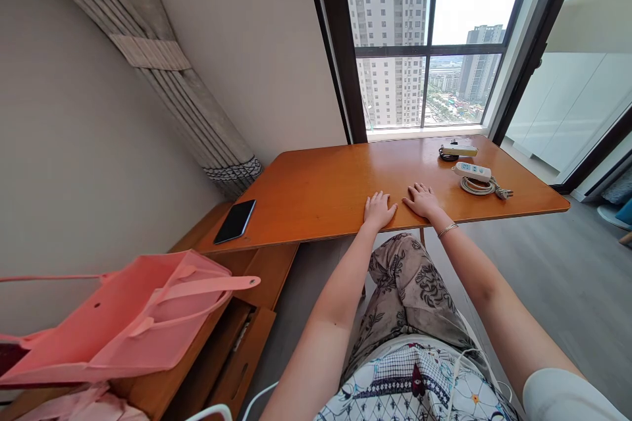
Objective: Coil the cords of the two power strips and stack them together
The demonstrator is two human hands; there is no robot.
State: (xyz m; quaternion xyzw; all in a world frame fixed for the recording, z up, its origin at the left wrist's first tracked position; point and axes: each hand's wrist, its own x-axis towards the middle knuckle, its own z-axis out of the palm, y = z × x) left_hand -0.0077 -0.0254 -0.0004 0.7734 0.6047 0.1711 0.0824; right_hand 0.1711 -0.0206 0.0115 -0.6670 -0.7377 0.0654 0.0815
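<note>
My left hand [379,211] lies flat near the front edge of the wooden table [316,187], fingers stretched out and nothing under them that I can see. Just to its right, my right hand [421,200] rests palm down in the same way, a bracelet [447,230] on its wrist. The nearest item to the right hand is a white power strip [473,172], with its grey cord [478,186] coiled in front and the plug beside it. Behind it sits a second power strip [460,150] with a black cord. At the table's left end lies a dark-screened phone [236,221].
A pink bag [148,316] stands open on a wooden cabinet [217,355] at the lower left, below a tied curtain [192,105]. Beyond the table is a window [429,52]. Grey floor [533,263] extends to the right. My legs are under the table's front edge.
</note>
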